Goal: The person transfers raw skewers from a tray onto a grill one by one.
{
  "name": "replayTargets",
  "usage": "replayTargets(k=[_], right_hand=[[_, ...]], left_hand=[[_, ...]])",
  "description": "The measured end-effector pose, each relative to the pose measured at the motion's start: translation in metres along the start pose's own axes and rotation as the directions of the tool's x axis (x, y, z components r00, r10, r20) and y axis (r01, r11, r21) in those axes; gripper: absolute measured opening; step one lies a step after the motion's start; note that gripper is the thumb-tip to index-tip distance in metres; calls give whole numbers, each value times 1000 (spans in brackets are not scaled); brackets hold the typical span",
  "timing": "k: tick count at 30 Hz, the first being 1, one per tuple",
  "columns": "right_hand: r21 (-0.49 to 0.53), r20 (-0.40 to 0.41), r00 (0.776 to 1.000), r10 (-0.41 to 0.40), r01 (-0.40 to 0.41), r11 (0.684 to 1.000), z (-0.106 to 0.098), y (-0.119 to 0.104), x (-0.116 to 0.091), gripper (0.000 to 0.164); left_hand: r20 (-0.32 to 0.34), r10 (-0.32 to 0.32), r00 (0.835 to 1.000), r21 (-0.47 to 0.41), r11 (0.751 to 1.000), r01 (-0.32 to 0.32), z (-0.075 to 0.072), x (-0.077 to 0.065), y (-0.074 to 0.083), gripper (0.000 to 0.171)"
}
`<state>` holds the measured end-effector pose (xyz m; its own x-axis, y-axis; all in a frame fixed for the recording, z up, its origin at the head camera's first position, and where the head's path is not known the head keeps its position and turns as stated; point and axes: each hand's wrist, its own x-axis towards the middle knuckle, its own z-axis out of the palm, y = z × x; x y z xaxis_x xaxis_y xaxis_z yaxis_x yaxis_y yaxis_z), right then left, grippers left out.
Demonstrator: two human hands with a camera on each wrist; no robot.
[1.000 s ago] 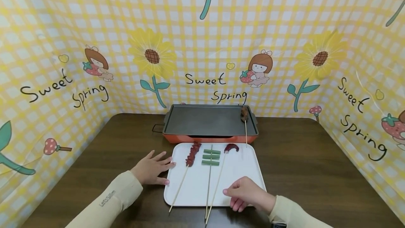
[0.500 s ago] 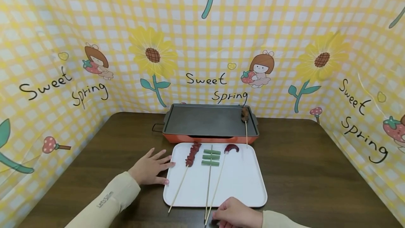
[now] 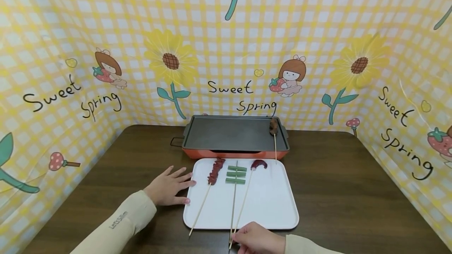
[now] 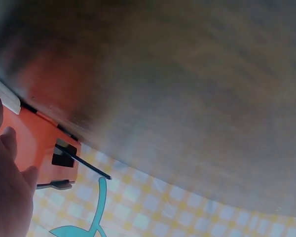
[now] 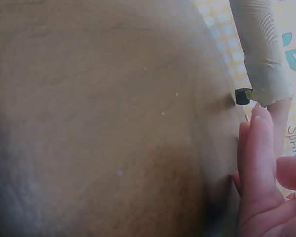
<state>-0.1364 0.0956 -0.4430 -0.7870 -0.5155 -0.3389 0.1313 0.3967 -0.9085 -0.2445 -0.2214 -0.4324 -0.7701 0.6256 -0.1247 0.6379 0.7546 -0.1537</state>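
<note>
On a white tray (image 3: 272, 203) lie three skewers: one of red meat pieces (image 3: 215, 171), one of green bean-like pieces (image 3: 235, 175), and one with a dark red curled tentacle (image 3: 259, 164). My left hand (image 3: 166, 187) has its fingers spread, fingertips at the tray's left edge. At the front edge, my right hand (image 3: 259, 239) pinches the lower stick of the tentacle skewer between thumb and forefinger. The green skewer's stick end lies right beside those fingertips. In the right wrist view, the curled fingers (image 5: 259, 153) show with a thin stick tip by them.
Behind the tray stands an orange grill with a dark flat plate (image 3: 229, 132). A browned skewer (image 3: 273, 127) lies at its right end, stick over the front edge. A wire handle (image 3: 175, 142) juts left. Yellow checked cloth (image 3: 226, 50) surrounds the dark wooden table (image 3: 332, 191).
My right hand has come down from over the tray to its front edge, then left onto the stick ends. The left hand has stayed at the tray's left edge.
</note>
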Motion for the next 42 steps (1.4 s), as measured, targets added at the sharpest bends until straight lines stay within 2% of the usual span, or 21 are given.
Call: replayTargets(k=[9,13,17,22,27,34,42], right_hand=[[81,-8,996,94,-93,992,3,-2,4,23],[123,6,994,108,-108,986,2,-3,5,20],[154,13,996,88,-88,984,3,-3,5,19],[105,28,999,23,-25,994,4,-5,2,22],[113,67,996,65,-72,991,1,-6,6,28],[27,47,999,22,-23,999,9,-3,10,33],[38,31,999,35,-37,999,12,0,14,32]], left_hand=[[15,-17,1000,-18,1000,17,-1,0,1,70],[32,-28,999,-1,1000,28,-2,0,2,69],[43,-36,998,16,999,36,-4,0,2,69],[44,-36,998,11,999,36,-5,-2,1,69],[26,-36,999,-4,999,36,-5,-3,0,70],[29,-33,999,-10,999,33,-5,-1,1,70],[33,-29,999,2,1000,29,-6,0,2,71]])
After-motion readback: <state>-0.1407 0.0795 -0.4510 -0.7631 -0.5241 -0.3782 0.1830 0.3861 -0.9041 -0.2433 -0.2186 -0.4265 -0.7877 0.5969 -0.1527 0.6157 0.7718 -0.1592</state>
